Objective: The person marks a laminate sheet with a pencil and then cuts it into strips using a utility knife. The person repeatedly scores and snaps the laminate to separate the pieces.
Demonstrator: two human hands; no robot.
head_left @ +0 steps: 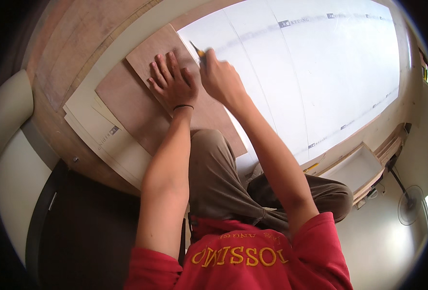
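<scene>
My left hand (174, 88) lies flat with fingers spread on a brown wooden board (213, 118), pressing it down. My right hand (222, 81) is closed around a yellow and dark utility knife (202, 53). The thin blade points up and left, just beside the board's long right edge, over a large white sheet (330, 72). Whether the blade touches the sheet, I cannot tell. Several thin lines cross the sheet. The board lies over the sheet's left side and partly over another brown panel (122, 99).
Pale sheets (105, 147) stick out under the brown panel at the left. My bent knee (209, 150) reaches the board's near end. At the right are a yellow pencil-like stick (311, 167), a shallow wood-edged tray (352, 169) and a fan (411, 205). A dark surface (93, 227) fills the lower left.
</scene>
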